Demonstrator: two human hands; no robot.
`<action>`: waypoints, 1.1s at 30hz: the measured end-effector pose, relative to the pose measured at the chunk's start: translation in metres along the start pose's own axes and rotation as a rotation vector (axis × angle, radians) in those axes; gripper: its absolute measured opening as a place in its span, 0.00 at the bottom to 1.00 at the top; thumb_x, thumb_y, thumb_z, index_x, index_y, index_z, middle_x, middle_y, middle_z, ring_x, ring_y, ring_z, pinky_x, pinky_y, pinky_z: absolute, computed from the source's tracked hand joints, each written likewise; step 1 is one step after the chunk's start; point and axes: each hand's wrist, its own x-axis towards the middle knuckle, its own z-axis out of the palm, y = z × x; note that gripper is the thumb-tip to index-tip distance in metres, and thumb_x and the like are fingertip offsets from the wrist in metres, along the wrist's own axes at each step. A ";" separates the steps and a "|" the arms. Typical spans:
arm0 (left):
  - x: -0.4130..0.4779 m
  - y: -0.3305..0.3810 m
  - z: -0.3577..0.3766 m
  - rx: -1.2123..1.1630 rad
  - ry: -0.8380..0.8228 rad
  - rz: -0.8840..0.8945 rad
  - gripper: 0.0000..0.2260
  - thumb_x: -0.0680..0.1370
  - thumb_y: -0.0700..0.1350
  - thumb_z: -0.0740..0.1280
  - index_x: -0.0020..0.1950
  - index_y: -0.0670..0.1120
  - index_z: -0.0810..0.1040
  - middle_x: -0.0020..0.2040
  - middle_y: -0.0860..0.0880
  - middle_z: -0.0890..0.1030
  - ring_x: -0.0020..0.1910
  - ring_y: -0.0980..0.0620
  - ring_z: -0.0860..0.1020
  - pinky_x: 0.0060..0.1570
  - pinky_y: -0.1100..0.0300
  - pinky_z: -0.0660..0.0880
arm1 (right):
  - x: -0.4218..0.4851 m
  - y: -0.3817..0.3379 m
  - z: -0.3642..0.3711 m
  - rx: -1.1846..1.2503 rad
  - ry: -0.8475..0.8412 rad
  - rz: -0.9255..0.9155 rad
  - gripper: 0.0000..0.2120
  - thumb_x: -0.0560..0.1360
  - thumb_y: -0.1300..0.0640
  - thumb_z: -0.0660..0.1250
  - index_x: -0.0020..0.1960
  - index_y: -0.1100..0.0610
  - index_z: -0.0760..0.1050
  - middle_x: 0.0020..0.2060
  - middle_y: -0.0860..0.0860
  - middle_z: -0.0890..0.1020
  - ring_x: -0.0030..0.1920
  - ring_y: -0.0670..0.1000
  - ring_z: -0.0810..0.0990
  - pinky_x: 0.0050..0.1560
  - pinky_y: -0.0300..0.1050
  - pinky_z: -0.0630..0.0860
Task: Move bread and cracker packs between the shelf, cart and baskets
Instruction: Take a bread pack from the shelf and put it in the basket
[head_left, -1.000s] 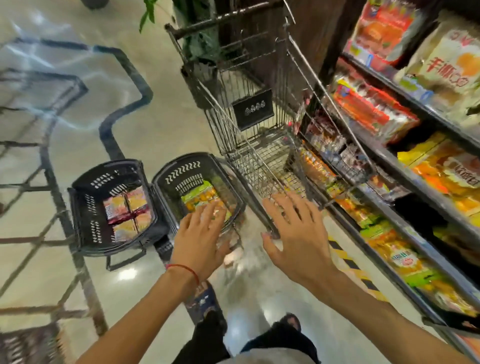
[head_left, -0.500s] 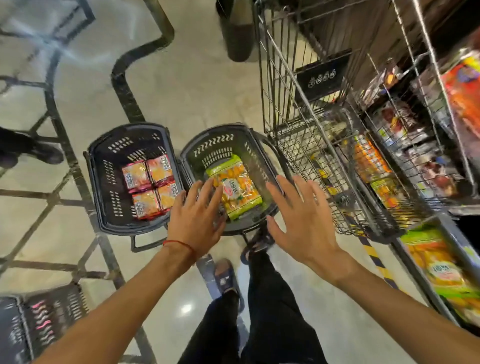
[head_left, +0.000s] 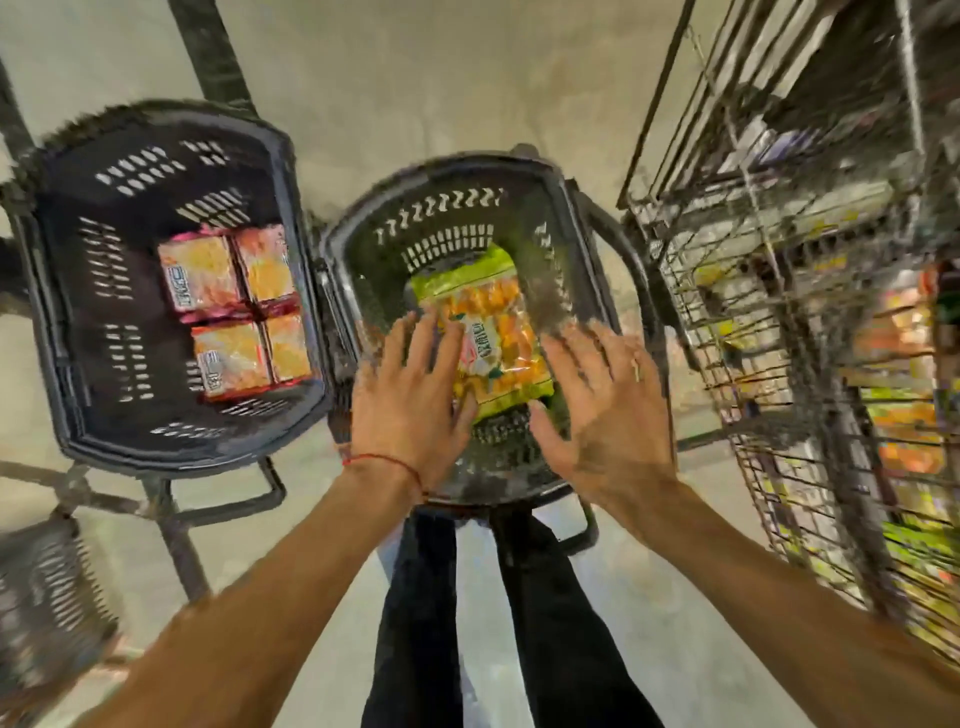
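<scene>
A green and yellow bread pack lies in the right-hand black basket on the floor. My left hand hovers over the pack's left edge with fingers spread. My right hand is spread over the basket just right of the pack. Whether either hand touches the pack is unclear because of blur. The left-hand black basket holds several red-edged cracker packs. The wire shopping cart stands at the right.
Shelves with bright snack packs show through the cart at the far right. Another dark basket sits at the lower left. My legs stand just behind the right-hand basket. Dark inlaid lines cross the polished floor.
The view has tilted down and closed in on the baskets. Both hands have moved from in front of the cart down over the bread pack in the right-hand basket.
</scene>
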 end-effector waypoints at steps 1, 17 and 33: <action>0.014 -0.002 0.020 -0.017 0.000 -0.002 0.32 0.81 0.60 0.58 0.82 0.50 0.56 0.82 0.46 0.58 0.80 0.42 0.58 0.73 0.41 0.63 | 0.008 0.002 0.023 0.002 -0.003 -0.006 0.34 0.76 0.43 0.65 0.79 0.56 0.68 0.76 0.53 0.73 0.76 0.60 0.69 0.77 0.60 0.62; 0.180 -0.011 0.302 -0.454 -0.122 -0.442 0.37 0.81 0.61 0.61 0.83 0.47 0.48 0.82 0.45 0.54 0.75 0.40 0.62 0.66 0.43 0.70 | 0.118 0.043 0.353 0.531 -0.295 0.432 0.40 0.81 0.50 0.68 0.84 0.60 0.52 0.81 0.60 0.59 0.81 0.60 0.56 0.80 0.51 0.51; 0.202 -0.019 0.340 -1.456 -0.105 -0.974 0.21 0.73 0.42 0.79 0.62 0.44 0.75 0.52 0.48 0.84 0.50 0.49 0.84 0.57 0.47 0.81 | 0.156 0.051 0.378 0.974 -0.473 0.731 0.30 0.76 0.52 0.76 0.75 0.54 0.71 0.64 0.52 0.82 0.64 0.53 0.81 0.64 0.48 0.80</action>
